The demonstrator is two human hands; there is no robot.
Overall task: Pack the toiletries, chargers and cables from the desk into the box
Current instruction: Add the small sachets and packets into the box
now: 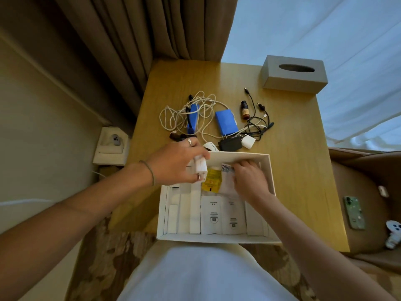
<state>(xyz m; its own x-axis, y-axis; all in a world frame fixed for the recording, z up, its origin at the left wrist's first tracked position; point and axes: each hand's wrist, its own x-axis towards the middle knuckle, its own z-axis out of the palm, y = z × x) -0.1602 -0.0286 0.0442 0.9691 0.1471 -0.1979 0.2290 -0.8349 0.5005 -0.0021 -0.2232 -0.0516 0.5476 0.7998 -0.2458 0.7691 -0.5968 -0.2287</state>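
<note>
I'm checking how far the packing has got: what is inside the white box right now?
The white box holds white packets, slim white boxes and a yellow packet. The right hand and the left hand, holding a white charger, cover the far end.

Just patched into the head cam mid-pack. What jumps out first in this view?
Both hands are over the white box at the desk's near edge: the left hand holds a white charger above it, the right hand reaches in among packets beside a yellow sachet. Behind the box lie a tangle of white cable, two blue packs and a small brown bottle, still unpacked.
</note>
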